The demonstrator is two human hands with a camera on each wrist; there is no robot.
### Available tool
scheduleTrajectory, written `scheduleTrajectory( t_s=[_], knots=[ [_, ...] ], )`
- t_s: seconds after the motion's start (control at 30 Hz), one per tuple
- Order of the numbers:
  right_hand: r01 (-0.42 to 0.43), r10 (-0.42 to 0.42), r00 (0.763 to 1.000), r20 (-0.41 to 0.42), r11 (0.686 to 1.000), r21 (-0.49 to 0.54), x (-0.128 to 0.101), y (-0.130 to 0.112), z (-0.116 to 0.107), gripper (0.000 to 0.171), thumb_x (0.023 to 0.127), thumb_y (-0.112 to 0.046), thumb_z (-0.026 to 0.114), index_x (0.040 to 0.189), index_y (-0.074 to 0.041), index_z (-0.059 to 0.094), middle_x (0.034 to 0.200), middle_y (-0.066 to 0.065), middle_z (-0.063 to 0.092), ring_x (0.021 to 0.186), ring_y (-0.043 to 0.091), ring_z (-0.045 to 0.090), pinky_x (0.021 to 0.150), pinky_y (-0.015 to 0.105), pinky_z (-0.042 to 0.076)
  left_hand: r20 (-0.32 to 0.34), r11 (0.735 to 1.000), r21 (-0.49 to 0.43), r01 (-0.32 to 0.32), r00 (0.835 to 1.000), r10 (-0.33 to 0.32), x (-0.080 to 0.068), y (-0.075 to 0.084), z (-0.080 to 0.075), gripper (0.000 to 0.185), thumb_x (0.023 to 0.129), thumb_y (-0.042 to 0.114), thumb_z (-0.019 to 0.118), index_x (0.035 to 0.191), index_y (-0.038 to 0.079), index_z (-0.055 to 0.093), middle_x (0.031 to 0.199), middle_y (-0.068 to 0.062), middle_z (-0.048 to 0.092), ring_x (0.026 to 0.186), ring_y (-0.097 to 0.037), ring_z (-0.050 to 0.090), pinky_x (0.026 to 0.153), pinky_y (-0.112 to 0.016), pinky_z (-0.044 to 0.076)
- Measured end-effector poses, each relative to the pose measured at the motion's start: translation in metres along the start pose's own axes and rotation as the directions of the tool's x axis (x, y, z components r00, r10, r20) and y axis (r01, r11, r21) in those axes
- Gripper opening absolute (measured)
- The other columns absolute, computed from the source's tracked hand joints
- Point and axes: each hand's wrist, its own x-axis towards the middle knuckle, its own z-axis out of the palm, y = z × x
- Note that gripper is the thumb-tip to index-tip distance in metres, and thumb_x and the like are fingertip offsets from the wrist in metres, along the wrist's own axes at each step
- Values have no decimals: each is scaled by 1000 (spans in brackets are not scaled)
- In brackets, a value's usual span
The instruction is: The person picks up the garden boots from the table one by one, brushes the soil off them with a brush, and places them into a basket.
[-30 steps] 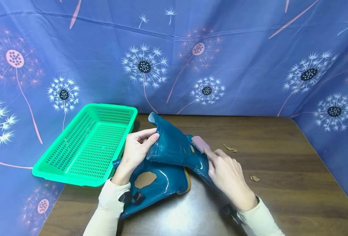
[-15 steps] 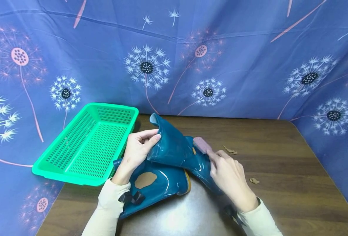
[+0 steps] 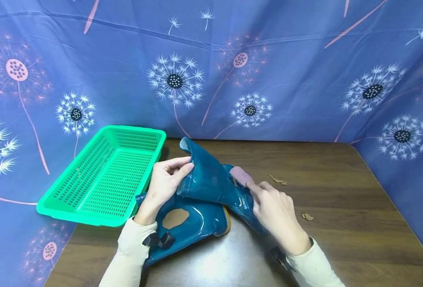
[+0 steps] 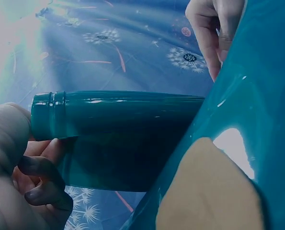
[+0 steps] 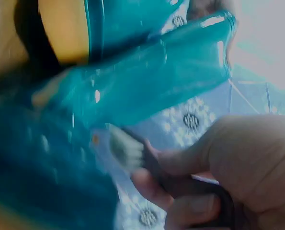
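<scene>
A glossy teal rubber boot (image 3: 205, 175) lies tilted across a second teal boot (image 3: 197, 225) on the table. My left hand (image 3: 164, 179) pinches the upper boot's shaft by its top rim, thumb on the outside. In my right hand (image 3: 276, 213) is a pink scrub brush (image 3: 241, 175), its bristles against the upper boot near the ankle. A small tan bit at the brush's edge is mostly covered. The lower boot bears a tan patch (image 3: 175, 218) on its side. The right wrist view shows the brush's pale bristles (image 5: 127, 149), blurred, beside the boot.
A green perforated basket (image 3: 107, 183) stands at the left, close to my left hand. Thin tan scraps (image 3: 277, 180) and another tan scrap (image 3: 307, 217) lie on the wooden table (image 3: 355, 223) to the right. A blue dandelion-print cloth (image 3: 297, 107) hangs behind.
The brush shifts slightly back and forth over the same spot on the upper boot, now covering more of the small tan bit. My left hand keeps its hold on the rim.
</scene>
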Motion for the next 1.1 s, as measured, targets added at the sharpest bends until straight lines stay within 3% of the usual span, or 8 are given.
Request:
scheduleTrajectory(
  t_s=[0.13,0.3,0.4,0.57,0.7,0.8,0.93,1.1],
  knots=[
    [12,-12,996,92,1000,1,-1,-3,2,32,95,-6,68,123,-15,80,94,9,74,49,21,50,42,33,34,10,1000,4,-11,1000,11,0,0,0,25,99,10,75,122,0,79,64,2,48,58,-12,43,51,-24,29],
    [-106,107,994,12,994,-24,-2,0,-3,29,96,-9,67,120,-15,82,89,10,74,51,31,58,42,40,36,-15,1000,-9,-2,1000,2,0,-1,0,25,99,10,75,121,-1,79,64,5,50,58,-10,43,53,-22,30],
    [-128,127,991,-38,992,-22,-3,0,-4,29,98,-11,64,122,-15,80,84,12,71,52,35,60,42,41,37,-20,1000,-11,-1,1000,1,1,-1,-1,25,99,11,75,121,-1,79,64,6,51,59,-11,43,54,-23,31],
    [-46,46,995,-92,999,3,-2,-4,1,30,97,-9,68,123,-14,80,92,11,75,51,32,61,40,36,37,9,1000,2,-2,1000,2,0,-1,-2,25,100,12,75,122,1,79,64,2,49,58,-12,43,53,-23,30],
    [14,-14,1000,-21,1000,-1,-2,-5,2,33,94,-6,69,123,-17,81,95,8,76,54,33,64,41,36,36,2,1000,2,4,1000,-4,0,0,-1,25,100,12,75,122,1,79,64,1,49,58,-12,43,53,-23,29],
    [-60,60,998,25,998,-3,-3,-3,-4,33,94,-7,67,121,-18,82,95,7,77,57,33,64,44,39,36,-5,1000,-6,6,1000,-6,0,1,0,25,100,12,75,122,0,79,64,3,49,58,-11,42,53,-23,30],
    [-176,176,984,-4,984,8,-4,1,-16,31,97,-9,63,120,-17,82,101,13,78,58,35,63,45,43,38,-18,1000,-21,11,1000,-11,1,1,1,25,100,12,75,121,0,79,63,6,51,58,-10,43,53,-23,31],
    [-166,167,984,-63,986,26,-5,-1,-16,34,96,-8,62,125,-16,80,108,17,77,61,40,67,43,43,41,0,1000,-4,21,1000,-21,0,1,1,27,99,12,75,123,0,78,64,3,51,59,-11,43,53,-23,31]
  ],
)
